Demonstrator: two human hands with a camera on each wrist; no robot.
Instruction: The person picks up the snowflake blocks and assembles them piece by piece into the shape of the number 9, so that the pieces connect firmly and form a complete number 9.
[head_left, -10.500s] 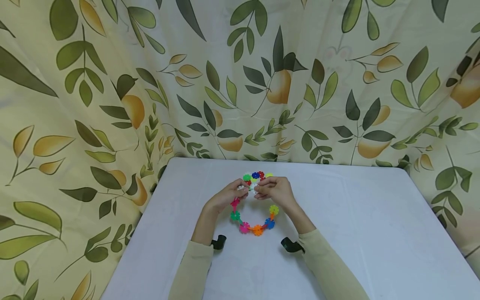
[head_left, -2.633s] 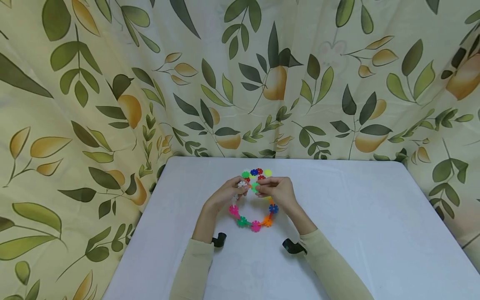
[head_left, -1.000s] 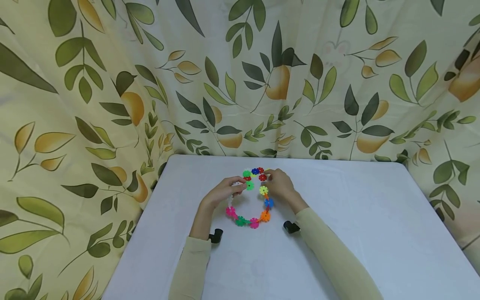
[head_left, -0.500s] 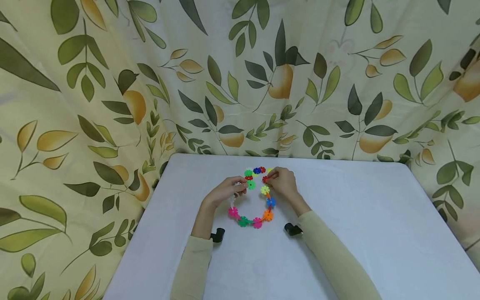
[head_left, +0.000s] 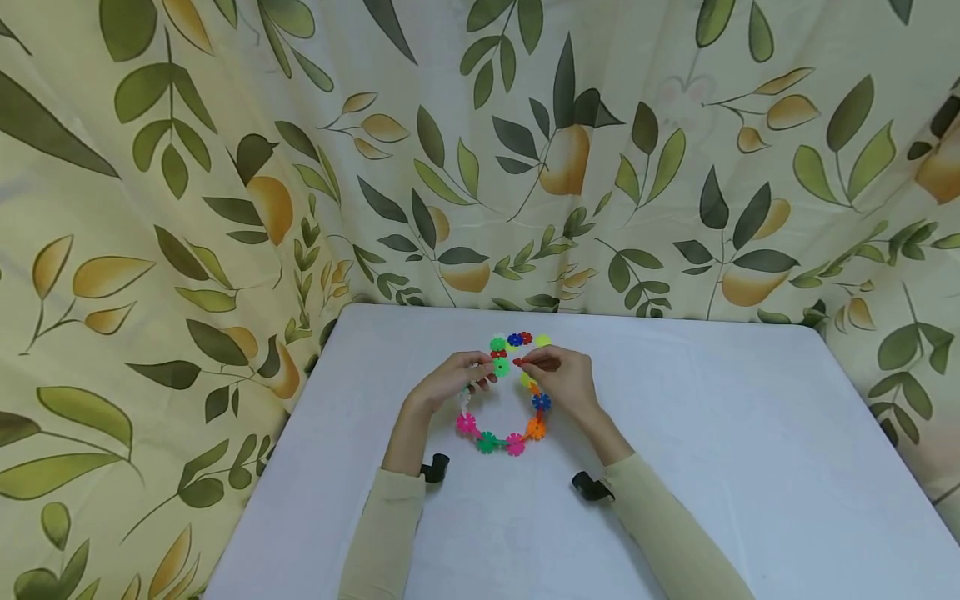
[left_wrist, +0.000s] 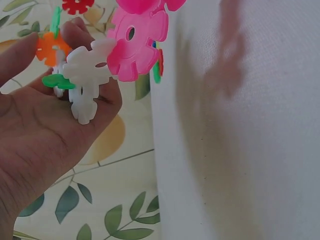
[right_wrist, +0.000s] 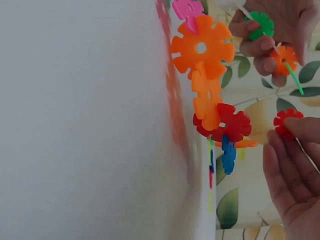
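Observation:
A chain of interlocking plastic snowflake discs [head_left: 515, 443] in pink, green, orange, blue, yellow and white curves below both hands. My left hand [head_left: 450, 379] holds its white end between thumb and fingers; the left wrist view shows white discs [left_wrist: 86, 67], a small green disc [left_wrist: 58, 81] and an orange disc [left_wrist: 50, 49] at those fingers. A green disc [head_left: 501, 367] stands upright at the chain's tip. My right hand [head_left: 566, 379] pinches a red disc [right_wrist: 287, 123] between thumb and fingertips, a short gap to the right of that green disc.
Several loose discs lie on the white table behind the hands, among them a green disc [head_left: 498, 343], a blue disc [head_left: 515, 339] and a yellow disc [head_left: 543, 341]. A leaf-patterned curtain [head_left: 637, 167] hangs beyond the table's back edge [head_left: 675, 320].
The right hand let go of the green disc at the chain's tip, reached to the loose discs, took a red disc and brought it left towards the tip. The left hand stayed nearly in place.

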